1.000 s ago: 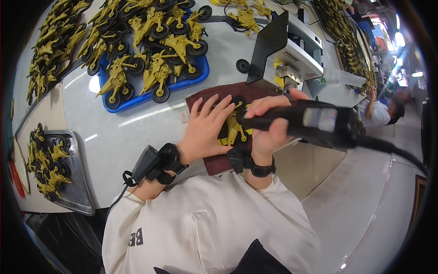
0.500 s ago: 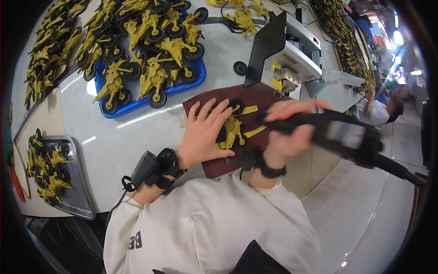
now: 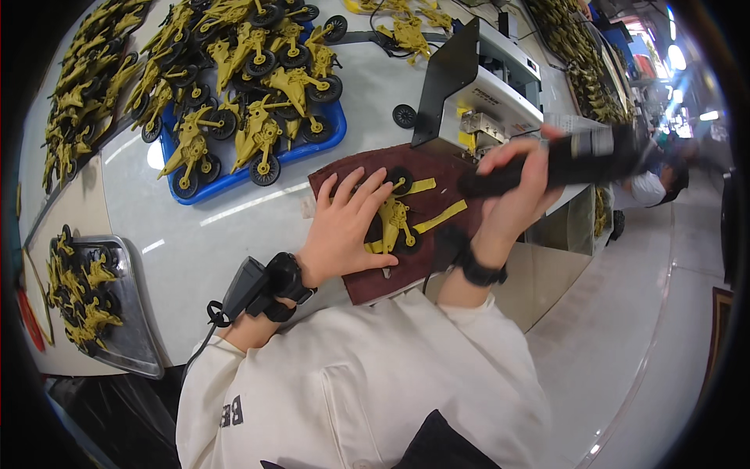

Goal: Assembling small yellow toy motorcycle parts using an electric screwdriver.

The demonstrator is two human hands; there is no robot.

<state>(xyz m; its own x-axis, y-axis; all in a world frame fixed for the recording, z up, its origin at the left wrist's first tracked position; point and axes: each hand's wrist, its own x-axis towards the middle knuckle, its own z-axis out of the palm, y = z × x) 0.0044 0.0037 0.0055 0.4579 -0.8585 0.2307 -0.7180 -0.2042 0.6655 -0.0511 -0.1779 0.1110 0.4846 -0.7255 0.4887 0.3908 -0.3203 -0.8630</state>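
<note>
My left hand [image 3: 337, 234] lies spread over a yellow toy motorcycle [image 3: 395, 223] with black wheels, its fingers stretched out and its thumb along the near side. The toy rests on a maroon cloth mat [image 3: 371, 288], and my hand hides part of it. Two yellow strips [image 3: 441, 217] lie on the mat to the toy's right. My right hand [image 3: 512, 199] is wrapped round a thick black electric screwdriver [image 3: 582, 156], held above the mat's right side. The tool is blurred towards its right end, and its front end points left.
A white and black machine [image 3: 488, 102] stands behind the mat, with a loose black wheel [image 3: 404, 116] beside it. Many toy motorcycles fill a blue tray [image 3: 334, 139]. A metal tray [image 3: 141, 336] at the left holds more. A person [image 3: 656, 186] is at the far right.
My right hand has shifted slightly up and right. The screwdriver's rear end has swung away from me, so the tool lies more level. My left hand has kept its place on the toy.
</note>
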